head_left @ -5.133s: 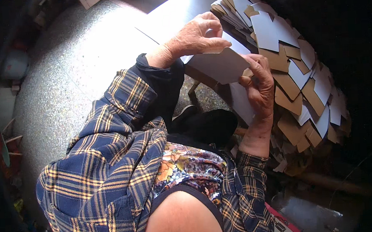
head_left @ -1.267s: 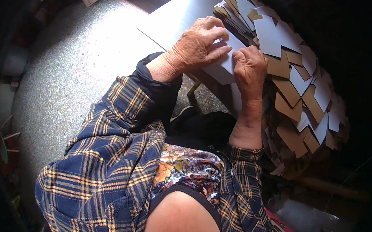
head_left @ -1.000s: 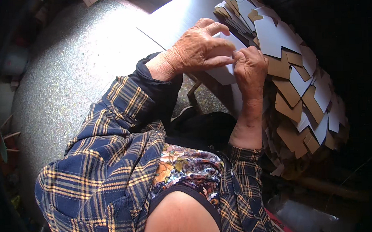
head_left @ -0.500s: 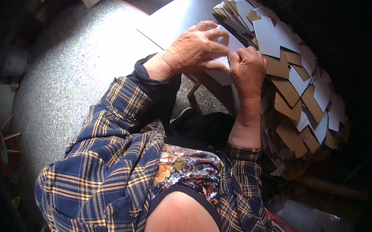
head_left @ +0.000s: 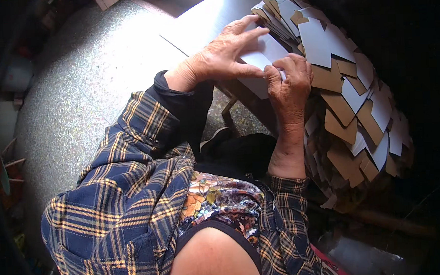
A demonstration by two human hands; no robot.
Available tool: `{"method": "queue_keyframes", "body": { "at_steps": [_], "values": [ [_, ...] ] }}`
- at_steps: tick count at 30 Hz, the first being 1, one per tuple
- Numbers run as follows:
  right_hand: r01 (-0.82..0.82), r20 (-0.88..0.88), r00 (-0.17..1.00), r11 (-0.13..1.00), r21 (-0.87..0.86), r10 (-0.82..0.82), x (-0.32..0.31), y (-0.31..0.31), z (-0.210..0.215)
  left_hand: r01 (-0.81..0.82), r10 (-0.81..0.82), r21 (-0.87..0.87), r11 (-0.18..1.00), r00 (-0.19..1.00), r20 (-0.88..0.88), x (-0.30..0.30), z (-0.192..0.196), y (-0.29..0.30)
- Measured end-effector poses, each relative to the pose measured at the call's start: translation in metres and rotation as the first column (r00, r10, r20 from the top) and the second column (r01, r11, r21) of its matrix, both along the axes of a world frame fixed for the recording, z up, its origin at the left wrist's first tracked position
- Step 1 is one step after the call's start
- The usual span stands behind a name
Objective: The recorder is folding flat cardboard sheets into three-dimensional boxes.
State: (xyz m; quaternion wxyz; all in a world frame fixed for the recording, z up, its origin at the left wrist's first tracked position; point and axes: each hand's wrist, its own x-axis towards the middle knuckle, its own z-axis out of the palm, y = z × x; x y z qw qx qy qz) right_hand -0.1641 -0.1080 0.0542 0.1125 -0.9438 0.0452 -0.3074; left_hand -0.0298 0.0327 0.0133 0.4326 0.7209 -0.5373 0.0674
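A white piece of folded card (head_left: 270, 50) lies at the table's edge, between my two hands. My left hand (head_left: 221, 54) spreads its fingers over the card's left side, thumb stretched toward the right hand and fingertips at the far part. Closed at the card's near right end is my right hand (head_left: 291, 80), its thumb and fingers pinching a white edge or flap. Its fingers partly hide the pinched part. Close beside the right hand rises a big heap of card pieces (head_left: 316, 42), white on one face and brown on the other.
The shiny pale table (head_left: 200, 25) reaches away at the top. A speckled floor (head_left: 75, 89) lies to the left, brightly lit. The card heap runs down the right side. At the lower right is a clear plastic-like sheet (head_left: 367, 254). Thin sticks (head_left: 15, 162) show at the far left.
My left hand has shifted left and spread its fingers wider, uncovering more of the white card. My right hand has moved slightly left and nearer, still pinching the card.
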Motion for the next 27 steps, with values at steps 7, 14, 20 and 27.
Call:
{"method": "queue_keyframes", "body": {
  "at_steps": [7, 14, 20, 27],
  "values": [
    [0.004, -0.075, 0.997, 0.991, 0.134, 0.006, 0.001, -0.012, -0.006, 0.126, -0.121, 0.006, 0.992, 0.963, -0.242, 0.004, -0.008, -0.007],
    [-0.011, -0.087, 0.996, 0.99, 0.143, 0.024, 0.002, -0.01, -0.002, 0.115, -0.114, -0.013, 0.993, 0.95, -0.291, 0.003, -0.001, -0.004],
    [0.002, -0.077, 0.997, 0.991, 0.136, 0.009, 0.001, -0.009, -0.001, 0.073, -0.067, 0.014, 0.997, 0.961, -0.269, 0.001, 0.002, -0.002],
    [-0.808, 0.673, 0.551, 0.518, 0.282, 0.493, -0.049, 0.069, 0.124, 0.091, -0.087, 0.007, 0.996, 0.969, -0.232, -0.001, 0.003, -0.004]
  ]
}}
